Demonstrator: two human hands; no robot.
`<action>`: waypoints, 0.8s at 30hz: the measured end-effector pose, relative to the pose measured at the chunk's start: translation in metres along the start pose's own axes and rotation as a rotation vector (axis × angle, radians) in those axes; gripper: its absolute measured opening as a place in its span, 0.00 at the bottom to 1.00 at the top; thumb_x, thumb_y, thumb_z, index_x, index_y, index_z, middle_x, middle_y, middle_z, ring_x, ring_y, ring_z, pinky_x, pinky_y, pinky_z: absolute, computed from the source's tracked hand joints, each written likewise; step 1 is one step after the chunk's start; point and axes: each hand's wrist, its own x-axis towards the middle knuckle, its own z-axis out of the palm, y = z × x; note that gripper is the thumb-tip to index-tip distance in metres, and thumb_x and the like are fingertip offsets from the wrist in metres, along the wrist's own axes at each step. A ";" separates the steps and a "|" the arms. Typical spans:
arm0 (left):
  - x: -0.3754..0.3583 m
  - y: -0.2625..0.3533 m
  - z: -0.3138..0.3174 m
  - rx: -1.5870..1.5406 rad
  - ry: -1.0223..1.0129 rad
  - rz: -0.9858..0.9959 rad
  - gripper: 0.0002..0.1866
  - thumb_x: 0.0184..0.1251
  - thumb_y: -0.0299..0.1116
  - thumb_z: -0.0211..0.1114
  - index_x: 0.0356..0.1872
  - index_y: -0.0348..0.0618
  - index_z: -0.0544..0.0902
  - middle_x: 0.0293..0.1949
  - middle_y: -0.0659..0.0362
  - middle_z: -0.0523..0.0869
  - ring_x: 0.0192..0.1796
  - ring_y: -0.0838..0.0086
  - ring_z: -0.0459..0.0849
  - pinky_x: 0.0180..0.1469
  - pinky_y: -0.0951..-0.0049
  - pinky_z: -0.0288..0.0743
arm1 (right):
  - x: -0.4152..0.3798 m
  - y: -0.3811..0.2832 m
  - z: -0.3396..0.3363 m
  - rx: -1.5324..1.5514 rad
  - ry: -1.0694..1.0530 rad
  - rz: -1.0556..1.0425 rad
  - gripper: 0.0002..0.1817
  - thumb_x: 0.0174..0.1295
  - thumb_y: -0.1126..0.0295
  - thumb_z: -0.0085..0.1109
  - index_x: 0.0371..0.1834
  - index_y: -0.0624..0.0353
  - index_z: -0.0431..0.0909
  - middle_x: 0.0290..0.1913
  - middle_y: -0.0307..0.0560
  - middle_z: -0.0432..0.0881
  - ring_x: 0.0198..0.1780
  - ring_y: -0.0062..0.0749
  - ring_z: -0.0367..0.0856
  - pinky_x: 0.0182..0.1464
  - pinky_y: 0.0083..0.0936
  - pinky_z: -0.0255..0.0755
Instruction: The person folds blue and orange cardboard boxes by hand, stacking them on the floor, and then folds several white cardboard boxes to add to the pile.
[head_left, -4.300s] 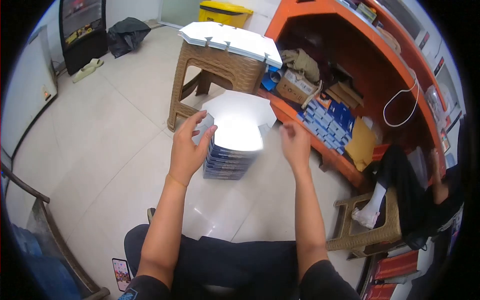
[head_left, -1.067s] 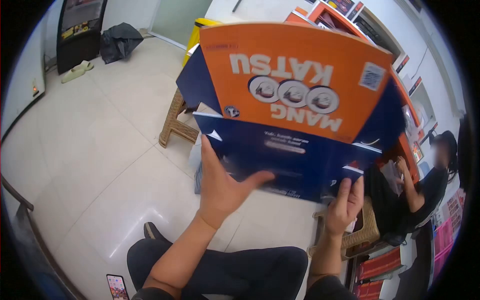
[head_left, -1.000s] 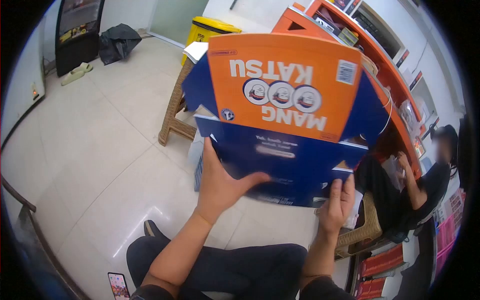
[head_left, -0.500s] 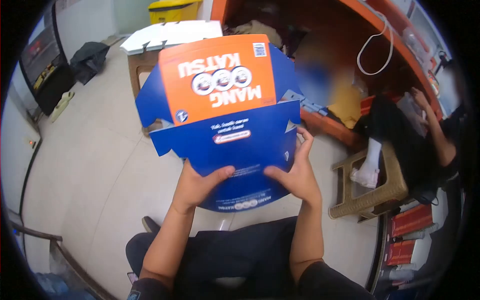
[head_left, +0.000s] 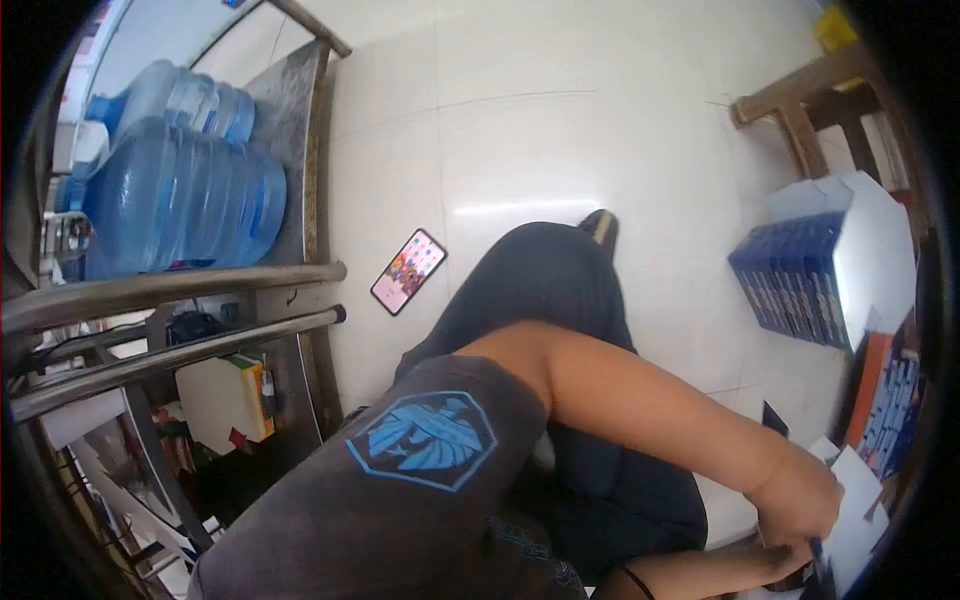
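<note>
At the lower right edge of the head view, my left hand (head_left: 800, 502) reaches across my body, its back toward me and its fingers curled against a cardboard box (head_left: 858, 505). White inner flaps and bits of dark blue show around the hand. My right hand (head_left: 775, 566) is just below, close to the left one; its fingers are mostly hidden and cut by the dark border. The printed front of the box is out of sight.
A lit phone (head_left: 409, 272) lies on the tiled floor by my leg. Large blue water bottles (head_left: 190, 200) rest on a rack with metal rails (head_left: 190, 285) at left. Stacked blue-and-white folded cartons (head_left: 800, 285) and a brown stool (head_left: 800, 105) stand at right.
My view has swung left and down toward the phone and water bottles. The box and both hands, central before, are now at the lower right edge, the left arm crossing over.
</note>
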 end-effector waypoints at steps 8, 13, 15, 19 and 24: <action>0.021 -0.029 -0.010 -0.292 0.047 0.027 0.29 0.59 0.59 0.71 0.40 0.37 0.91 0.40 0.39 0.90 0.46 0.45 0.88 0.51 0.53 0.81 | 0.000 -0.027 0.022 -0.134 0.019 0.005 0.48 0.60 0.62 0.73 0.80 0.65 0.58 0.75 0.56 0.67 0.73 0.41 0.66 0.75 0.36 0.59; 0.005 -0.024 -0.055 -0.273 0.138 -0.053 0.28 0.55 0.56 0.75 0.38 0.35 0.91 0.38 0.39 0.90 0.45 0.44 0.88 0.50 0.51 0.81 | 0.005 -0.033 0.024 -0.155 0.040 -0.004 0.45 0.63 0.61 0.71 0.80 0.65 0.59 0.73 0.56 0.69 0.71 0.41 0.69 0.73 0.36 0.62; 0.002 -0.033 -0.053 -0.396 0.291 0.012 0.29 0.56 0.59 0.75 0.39 0.37 0.92 0.38 0.41 0.91 0.45 0.48 0.89 0.50 0.54 0.81 | 0.004 -0.038 0.027 -0.158 0.048 -0.009 0.44 0.64 0.61 0.70 0.80 0.65 0.60 0.73 0.56 0.70 0.70 0.41 0.70 0.72 0.36 0.63; 0.000 -0.037 -0.054 -0.266 0.227 -0.174 0.29 0.56 0.58 0.75 0.39 0.36 0.92 0.37 0.42 0.91 0.44 0.49 0.89 0.49 0.56 0.81 | 0.007 -0.041 0.022 -0.161 0.069 -0.022 0.42 0.66 0.60 0.69 0.79 0.65 0.61 0.71 0.56 0.72 0.68 0.40 0.72 0.71 0.35 0.66; -0.024 -0.025 -0.078 -0.311 0.270 -0.252 0.22 0.58 0.48 0.74 0.35 0.35 0.86 0.30 0.40 0.87 0.35 0.43 0.87 0.40 0.50 0.81 | 0.019 -0.056 0.012 -0.153 0.095 -0.044 0.39 0.69 0.59 0.67 0.78 0.65 0.63 0.70 0.56 0.74 0.66 0.40 0.75 0.69 0.35 0.69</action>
